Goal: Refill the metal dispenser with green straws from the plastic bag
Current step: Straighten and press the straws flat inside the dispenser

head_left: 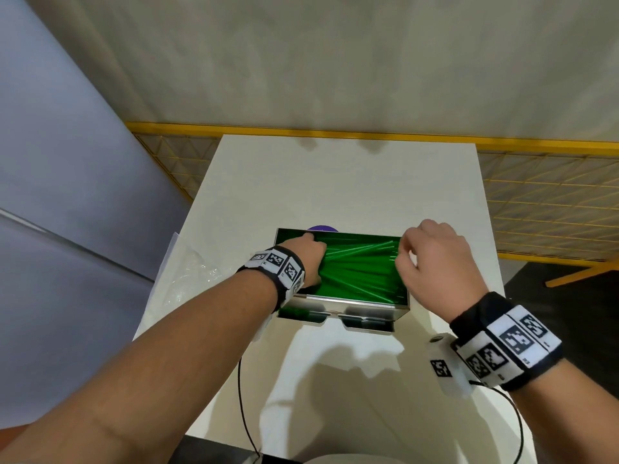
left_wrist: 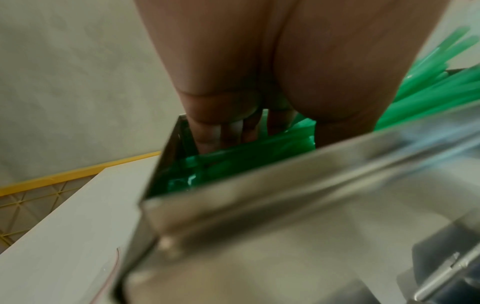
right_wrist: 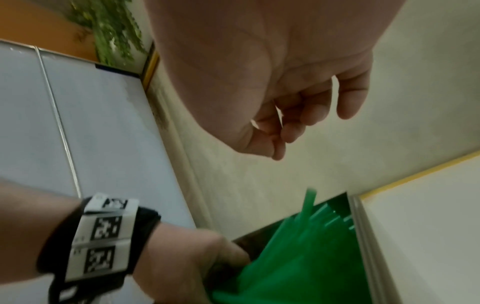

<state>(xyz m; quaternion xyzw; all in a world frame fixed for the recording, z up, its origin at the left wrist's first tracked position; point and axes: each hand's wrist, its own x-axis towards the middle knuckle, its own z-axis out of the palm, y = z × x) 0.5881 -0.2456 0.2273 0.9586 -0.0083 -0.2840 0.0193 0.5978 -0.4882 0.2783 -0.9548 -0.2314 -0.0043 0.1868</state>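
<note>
An open-topped metal dispenser (head_left: 335, 304) stands in the middle of the white table (head_left: 335, 182), filled with green straws (head_left: 361, 269) that lie crossed and fan out from its left end. My left hand (head_left: 306, 254) reaches into that left end and grips the gathered ends of the straws. In the left wrist view its fingers (left_wrist: 207, 135) point down along the end wall of the dispenser (left_wrist: 259, 195). My right hand (head_left: 432, 252) hovers over the right end, fingers loosely curled and holding nothing (right_wrist: 285, 123). The clear plastic bag (head_left: 191, 272) lies crumpled left of the dispenser.
A purple object (head_left: 322, 227) peeks out behind the dispenser. Yellow mesh fencing (head_left: 536, 195) runs behind and to the right of the table, and a grey wall panel stands on the left. Thin black cables (head_left: 243, 413) hang near the table's front edge.
</note>
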